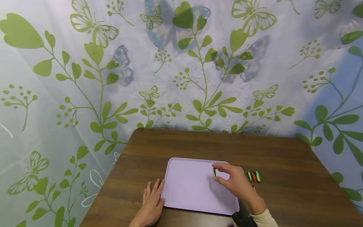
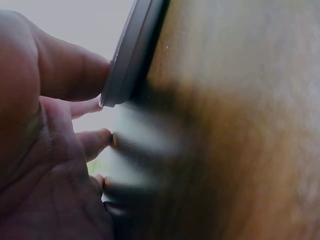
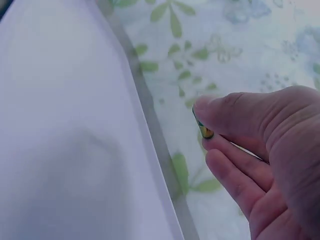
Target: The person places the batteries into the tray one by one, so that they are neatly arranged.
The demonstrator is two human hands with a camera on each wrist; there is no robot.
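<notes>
Over the right half of a lilac tray (image 1: 187,186), my right hand (image 1: 236,183) pinches a small battery (image 1: 214,172) between thumb and fingertips, roughly upright. In the right wrist view the battery (image 3: 206,131) shows green and gold, mostly covered by the thumb (image 3: 235,112). My left hand (image 1: 151,201) rests at the tray's left edge with its fingers straight. In the left wrist view the thumb (image 2: 75,72) touches the tray rim (image 2: 131,55). To the right of my right hand lie a green battery (image 1: 250,176), a red one (image 1: 254,177) and another green one (image 1: 257,177).
A brown wooden table (image 1: 286,183) carries the tray and batteries. Part of another small item (image 1: 254,188) shows beside the right wrist. A dark band (image 1: 244,218) is around that wrist, by a pale sleeve (image 1: 265,219). Behind the table hangs a leaf-and-butterfly curtain (image 1: 158,75).
</notes>
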